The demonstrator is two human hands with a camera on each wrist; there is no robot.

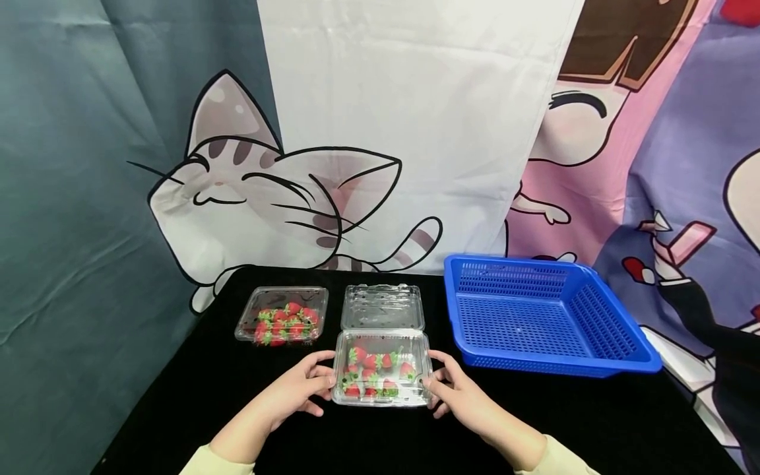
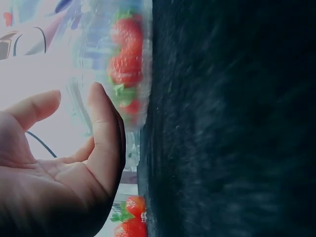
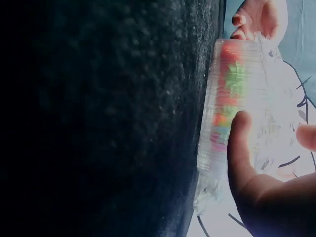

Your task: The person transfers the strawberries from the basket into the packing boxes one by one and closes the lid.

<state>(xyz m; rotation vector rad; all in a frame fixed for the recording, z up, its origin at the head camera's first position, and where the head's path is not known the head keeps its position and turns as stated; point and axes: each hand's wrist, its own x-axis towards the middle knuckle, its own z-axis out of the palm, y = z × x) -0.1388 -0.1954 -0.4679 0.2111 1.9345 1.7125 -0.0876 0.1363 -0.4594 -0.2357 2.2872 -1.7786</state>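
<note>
A clear plastic clamshell box (image 1: 382, 389) of strawberries (image 1: 371, 361) lies unfolded on the black tabletop, its lid (image 1: 382, 308) laid back on the far side. My left hand (image 1: 299, 388) is at the box's left side, fingers loosely bent; the left wrist view shows its thumb and a finger apart beside the box wall. On the opposite side, my right hand (image 1: 460, 392) has its thumb near the rim. A finger (image 3: 240, 143) of that hand overlaps the box wall in the right wrist view, with the thumb well away. Whether either hand touches the plastic is unclear.
Another clear box (image 1: 282, 315) with strawberries stands at the back left, looking closed. To the right is a blue perforated plastic basket (image 1: 558, 363). A printed cloth with a cartoon cat (image 1: 249, 218) hangs behind the black-covered table (image 1: 380, 442).
</note>
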